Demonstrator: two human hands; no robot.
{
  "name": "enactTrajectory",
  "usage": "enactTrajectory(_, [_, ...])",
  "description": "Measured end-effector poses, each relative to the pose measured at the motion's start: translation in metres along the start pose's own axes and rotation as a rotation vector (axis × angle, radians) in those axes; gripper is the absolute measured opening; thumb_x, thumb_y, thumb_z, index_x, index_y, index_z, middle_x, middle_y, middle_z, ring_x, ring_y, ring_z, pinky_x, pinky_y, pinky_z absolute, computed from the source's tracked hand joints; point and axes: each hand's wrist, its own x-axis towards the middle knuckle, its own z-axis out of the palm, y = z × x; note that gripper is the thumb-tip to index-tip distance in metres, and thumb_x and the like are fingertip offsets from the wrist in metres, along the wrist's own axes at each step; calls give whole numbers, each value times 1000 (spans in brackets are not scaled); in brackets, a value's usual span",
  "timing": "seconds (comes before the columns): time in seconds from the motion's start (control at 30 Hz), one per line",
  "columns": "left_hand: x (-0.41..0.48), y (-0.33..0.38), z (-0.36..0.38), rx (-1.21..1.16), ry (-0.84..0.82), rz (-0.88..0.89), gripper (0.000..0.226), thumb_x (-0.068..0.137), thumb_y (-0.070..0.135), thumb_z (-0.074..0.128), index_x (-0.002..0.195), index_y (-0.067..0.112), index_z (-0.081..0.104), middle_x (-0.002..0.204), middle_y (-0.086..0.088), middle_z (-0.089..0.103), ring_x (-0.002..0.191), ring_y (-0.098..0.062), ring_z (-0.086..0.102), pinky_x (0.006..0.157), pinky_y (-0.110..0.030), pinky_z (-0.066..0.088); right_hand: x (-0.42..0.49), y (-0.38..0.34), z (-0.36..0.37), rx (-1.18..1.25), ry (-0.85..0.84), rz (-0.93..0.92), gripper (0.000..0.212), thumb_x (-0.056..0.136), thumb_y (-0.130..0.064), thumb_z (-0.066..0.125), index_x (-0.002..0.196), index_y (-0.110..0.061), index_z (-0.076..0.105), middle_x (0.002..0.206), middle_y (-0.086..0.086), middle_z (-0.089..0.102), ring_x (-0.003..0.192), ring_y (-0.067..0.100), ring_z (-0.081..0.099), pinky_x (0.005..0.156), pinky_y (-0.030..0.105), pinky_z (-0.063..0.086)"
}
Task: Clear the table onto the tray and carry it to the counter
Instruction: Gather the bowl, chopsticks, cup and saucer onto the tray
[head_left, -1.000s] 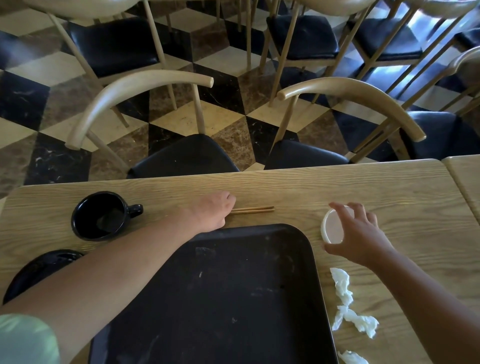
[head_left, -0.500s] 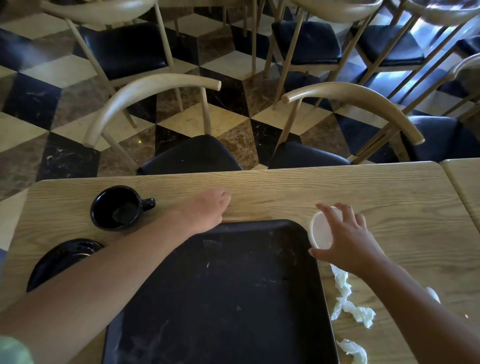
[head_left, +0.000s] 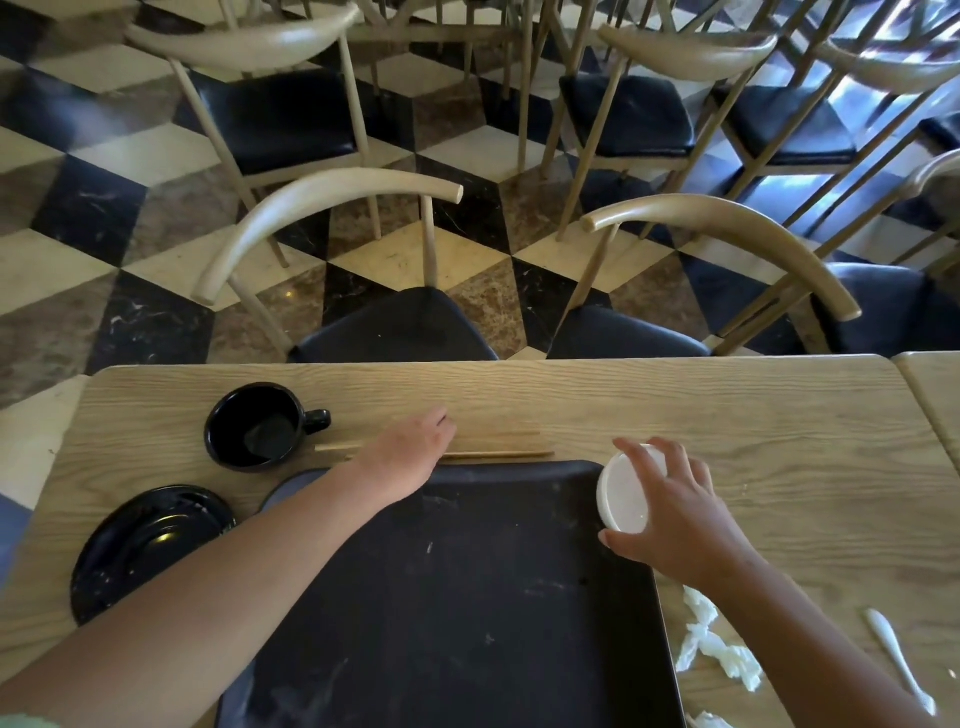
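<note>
Two bare forearms reach over the pale wood-grain worktop (head_left: 727, 415) from the near edge. At the far left lies one glossy black round plate (head_left: 150, 545), and just beyond it stands one black ceramic mug (head_left: 254, 426), upright, its handle pointing right. The left hand (head_left: 410, 452) is stretched forward across the tray's far left corner, palm down, fingers curled loosely onto one pair of light wooden chopsticks (head_left: 498, 453) that lie flat on the worktop along the tray's far edge; whether the fingers have actually gripped them cannot be told. One large black rectangular tray (head_left: 457, 623) sits in the middle, nothing resting inside it. The right hand (head_left: 680, 519) is closed around one small white round bowl (head_left: 623, 493), fingers over its top and thumb beneath, holding it tilted on its side above the tray's far right corner. Right of the tray, three crumpled white paper napkins (head_left: 719, 649) lie on the worktop near the front edge, and one white plastic spoon (head_left: 898, 660) lies further right, well apart from the tray.
</note>
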Motion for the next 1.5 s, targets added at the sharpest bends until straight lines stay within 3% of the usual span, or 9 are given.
enactTrajectory(0.2, [14,-1,9,-38,-38,18,6,96,14,59,101,13,61,99,0,53,77,-15,56,68,-29,50,4,-3,4,-17,-11,8,111,64,-63,79,151,-42,13,157,-3,15,143,30,24,106,52,46])
enactTrajectory(0.37, [23,-5,6,-64,-67,60,17,98,22,57,111,12,64,109,-1,58,88,-15,57,79,-29,51,4,-3,7,-22,-21,2,111,64,-64,79,151,-41,14,157,-2,15,143,30,24,106,52,45])
enactTrajectory(0.57, [31,-4,4,-55,-91,57,16,97,19,55,110,15,64,105,1,59,89,-16,60,79,-30,55,4,-4,10,-11,-19,8,111,63,-64,79,151,-42,14,158,-2,14,144,30,23,106,53,44])
enactTrajectory(0.8, [33,-1,6,-14,-12,35,4,94,14,56,97,16,58,89,2,51,75,-13,52,71,-30,57,2,-6,11,0,-25,3,110,65,-63,79,151,-41,15,159,-2,13,145,31,21,108,55,44])
enactTrajectory(0.93, [30,-3,9,-6,50,66,25,91,7,59,89,22,40,83,4,46,69,-12,46,61,-24,46,-1,-8,11,1,-30,0,110,64,-63,79,151,-42,13,158,-3,12,145,31,21,108,57,44])
enactTrajectory(1.23, [17,5,-1,-82,112,36,42,90,3,58,129,16,51,105,-3,67,87,-21,66,74,-35,58,-10,-11,15,1,-59,-23,110,65,-65,76,151,-43,11,158,-2,10,145,30,20,109,54,44])
enactTrajectory(1.33, [5,12,-4,-79,92,-11,8,101,23,49,99,16,53,89,-1,68,70,-17,63,61,-32,55,-12,-11,19,2,-69,-22,110,63,-67,75,150,-45,10,158,-3,11,144,30,21,108,54,44])
enactTrajectory(1.4, [-1,15,-1,-50,62,-55,26,103,41,43,87,21,44,80,0,67,63,-18,61,56,-33,53,-15,-11,21,1,-71,-26,111,63,-68,74,150,-44,9,157,-4,11,143,30,21,107,54,44])
enactTrajectory(1.5, [-10,18,8,-5,-17,-100,36,102,49,37,98,18,55,81,-3,69,68,-23,66,59,-37,55,-18,-12,24,-7,-80,-32,112,64,-68,74,152,-42,10,157,-4,10,143,30,21,108,53,44])
